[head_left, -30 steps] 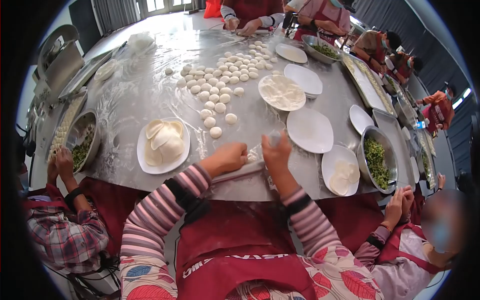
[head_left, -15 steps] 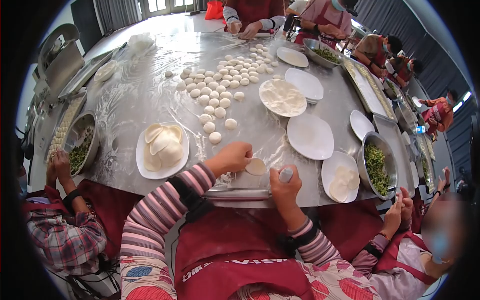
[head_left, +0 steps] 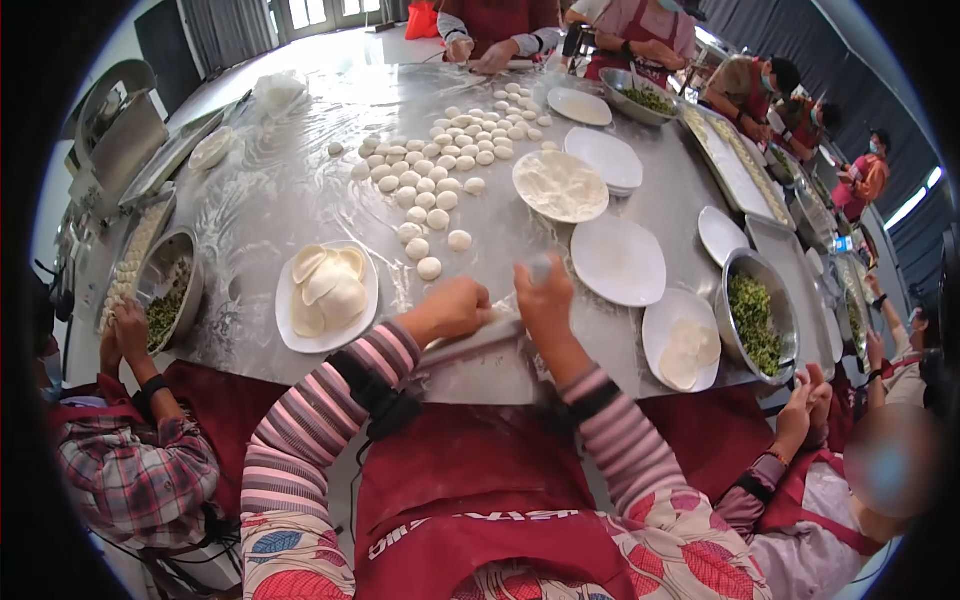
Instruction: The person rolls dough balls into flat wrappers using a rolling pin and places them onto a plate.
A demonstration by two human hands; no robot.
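Observation:
My right hand (head_left: 546, 305) is closed around a grey rolling pin (head_left: 478, 340), which slants across the front of the table and is blurred by motion. A pale end of it shows above the fist. My left hand (head_left: 452, 308) is closed, its fingertips at the edge of a small dough wrapper (head_left: 499, 313), mostly hidden between hand and pin. To the left stands a white plate (head_left: 288, 335) piled with rolled dough wrappers (head_left: 330, 290). Beyond my hands lie many small flattened dough pieces (head_left: 430, 185).
A plate of flour (head_left: 562, 187) and white plates (head_left: 620, 262) stand to the right. Beyond a plate of wrappers (head_left: 685, 352) is a steel bowl of green filling (head_left: 757, 315); another bowl (head_left: 188, 285) stands left. Co-workers' hands work at both sides (head_left: 127, 330) and opposite (head_left: 495, 57).
My right hand and the rolling pin have moved forward, away from me, and the pin now slants over the wrapper's place. My left hand has shifted slightly left.

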